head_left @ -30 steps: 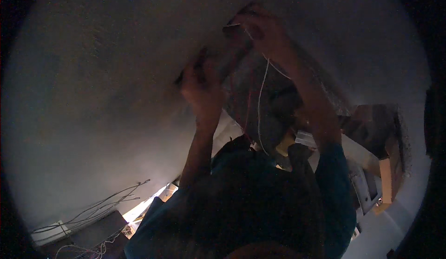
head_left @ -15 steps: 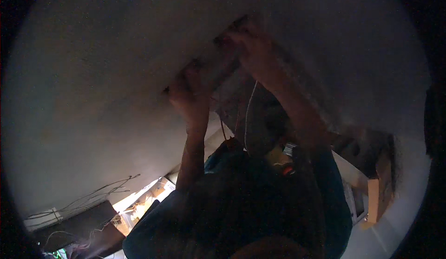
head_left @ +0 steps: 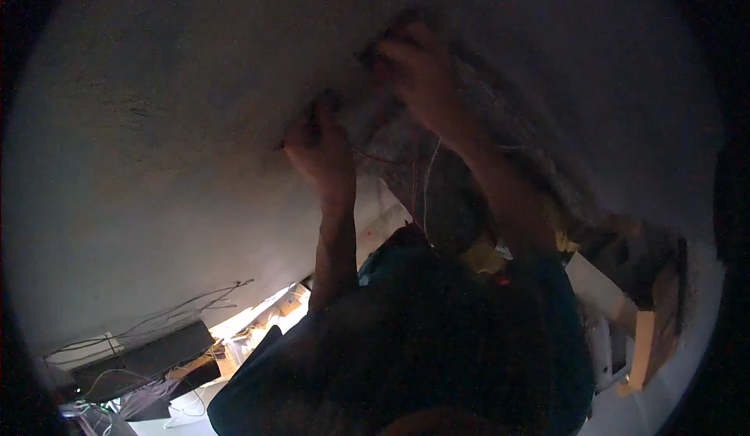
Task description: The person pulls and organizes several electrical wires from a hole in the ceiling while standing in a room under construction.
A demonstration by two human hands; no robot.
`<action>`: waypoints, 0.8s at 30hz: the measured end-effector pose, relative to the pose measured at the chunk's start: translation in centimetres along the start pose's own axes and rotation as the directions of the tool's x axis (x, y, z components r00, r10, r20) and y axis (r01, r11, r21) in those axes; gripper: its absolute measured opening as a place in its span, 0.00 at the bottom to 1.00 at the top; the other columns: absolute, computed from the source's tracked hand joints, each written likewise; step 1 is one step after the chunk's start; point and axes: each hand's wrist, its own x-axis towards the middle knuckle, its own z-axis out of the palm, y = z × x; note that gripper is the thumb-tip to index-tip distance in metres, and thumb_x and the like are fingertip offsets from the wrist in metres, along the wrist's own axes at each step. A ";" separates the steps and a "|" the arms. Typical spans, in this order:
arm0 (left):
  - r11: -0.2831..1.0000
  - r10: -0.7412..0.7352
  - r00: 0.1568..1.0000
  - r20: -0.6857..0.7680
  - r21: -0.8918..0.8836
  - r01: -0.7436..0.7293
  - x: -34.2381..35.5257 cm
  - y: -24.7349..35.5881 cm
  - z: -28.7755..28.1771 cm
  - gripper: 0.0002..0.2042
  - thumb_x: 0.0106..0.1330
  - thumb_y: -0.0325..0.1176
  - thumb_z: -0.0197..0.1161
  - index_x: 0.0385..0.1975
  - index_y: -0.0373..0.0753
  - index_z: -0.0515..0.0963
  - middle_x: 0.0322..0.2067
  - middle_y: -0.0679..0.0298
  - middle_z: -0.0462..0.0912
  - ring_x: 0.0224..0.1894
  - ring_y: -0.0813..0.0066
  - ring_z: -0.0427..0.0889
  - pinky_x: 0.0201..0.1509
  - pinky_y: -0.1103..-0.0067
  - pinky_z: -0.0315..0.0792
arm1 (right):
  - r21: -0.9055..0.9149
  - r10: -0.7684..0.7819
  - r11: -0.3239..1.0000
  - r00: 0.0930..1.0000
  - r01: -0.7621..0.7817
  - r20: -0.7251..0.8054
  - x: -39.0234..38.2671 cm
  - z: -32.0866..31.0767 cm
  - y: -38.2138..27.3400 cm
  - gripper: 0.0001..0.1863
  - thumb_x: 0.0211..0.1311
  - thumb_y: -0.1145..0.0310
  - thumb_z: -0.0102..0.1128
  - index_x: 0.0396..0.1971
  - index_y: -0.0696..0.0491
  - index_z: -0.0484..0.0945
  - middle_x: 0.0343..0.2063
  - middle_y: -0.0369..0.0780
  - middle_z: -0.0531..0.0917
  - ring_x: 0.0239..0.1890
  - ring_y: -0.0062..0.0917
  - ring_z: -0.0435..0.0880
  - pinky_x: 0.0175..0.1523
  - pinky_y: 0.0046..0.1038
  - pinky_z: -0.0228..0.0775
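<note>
Both hands reach up to a dim opening in the plaster wall, the left hand curled shut at its edge and the right hand seemingly pinching thin wires, which look light, limp and snappable, best gripped on their insulation.

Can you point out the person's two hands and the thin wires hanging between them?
left hand (head_left: 322, 151), head view, on its back.
right hand (head_left: 418, 73), head view, on the knuckles.
thin wires (head_left: 427, 174), head view, on the pale strand.
</note>
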 end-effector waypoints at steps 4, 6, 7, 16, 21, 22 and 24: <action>0.996 -0.034 0.999 0.004 0.081 0.034 -0.1 0.2 -0.1 0.10 0.66 0.30 0.60 0.35 0.29 0.85 0.29 0.56 0.87 0.30 0.72 0.84 0.38 0.72 0.76 | -0.066 0.071 0.996 0.994 -0.066 0.086 0.4 -0.9 -1.4 0.16 0.50 0.75 0.69 0.42 0.53 0.83 0.45 0.43 0.78 0.50 0.40 0.79 0.53 0.36 0.73; 0.991 0.023 0.998 0.060 0.132 -0.031 0.0 0.7 -0.3 0.10 0.66 0.30 0.60 0.34 0.29 0.84 0.26 0.57 0.86 0.26 0.72 0.82 0.34 0.72 0.75 | -0.130 0.079 0.989 0.994 -0.069 0.078 0.3 -1.2 -1.7 0.16 0.50 0.75 0.69 0.42 0.53 0.83 0.46 0.43 0.78 0.50 0.40 0.79 0.54 0.36 0.73; 0.995 -0.041 0.998 0.038 0.088 0.037 -0.1 1.0 -0.3 0.10 0.66 0.30 0.60 0.32 0.28 0.84 0.24 0.57 0.85 0.23 0.73 0.79 0.30 0.72 0.73 | -0.138 0.024 0.990 0.995 -0.010 0.101 0.0 -1.6 -1.6 0.16 0.51 0.75 0.68 0.43 0.53 0.83 0.47 0.43 0.78 0.51 0.40 0.79 0.54 0.36 0.73; 0.996 -0.036 0.999 -0.010 0.075 0.037 -0.3 -0.7 0.7 0.12 0.65 0.31 0.60 0.25 0.27 0.81 0.18 0.59 0.79 0.20 0.76 0.74 0.25 0.71 0.68 | -0.079 0.144 0.987 0.989 -0.140 0.043 0.1 0.3 -0.6 0.18 0.48 0.76 0.68 0.43 0.52 0.83 0.45 0.44 0.77 0.49 0.41 0.78 0.54 0.37 0.73; 0.981 -0.027 0.998 -0.053 0.191 0.037 0.4 -0.9 0.4 0.11 0.63 0.31 0.61 0.26 0.26 0.81 0.19 0.60 0.80 0.22 0.76 0.75 0.28 0.70 0.69 | 0.053 0.146 0.988 0.988 -0.144 -0.046 -0.1 1.3 -1.0 0.17 0.49 0.75 0.68 0.43 0.51 0.83 0.41 0.43 0.77 0.46 0.40 0.78 0.50 0.37 0.72; 0.991 -0.092 0.995 -0.035 0.091 0.095 0.1 -0.4 0.3 0.11 0.62 0.30 0.61 0.27 0.25 0.82 0.21 0.59 0.82 0.23 0.74 0.76 0.29 0.70 0.71 | 0.039 0.110 0.993 0.993 -0.109 -0.038 -0.9 0.9 -1.0 0.17 0.49 0.75 0.68 0.43 0.50 0.84 0.41 0.43 0.77 0.45 0.40 0.78 0.50 0.38 0.72; 0.987 -0.153 0.988 0.005 -0.037 0.153 -0.1 0.3 1.2 0.10 0.62 0.29 0.62 0.27 0.25 0.82 0.22 0.58 0.83 0.24 0.73 0.77 0.31 0.69 0.72 | -0.006 0.064 0.998 0.997 -0.065 -0.035 -0.3 -0.6 -1.1 0.17 0.49 0.74 0.68 0.43 0.50 0.84 0.40 0.43 0.77 0.45 0.40 0.77 0.50 0.39 0.72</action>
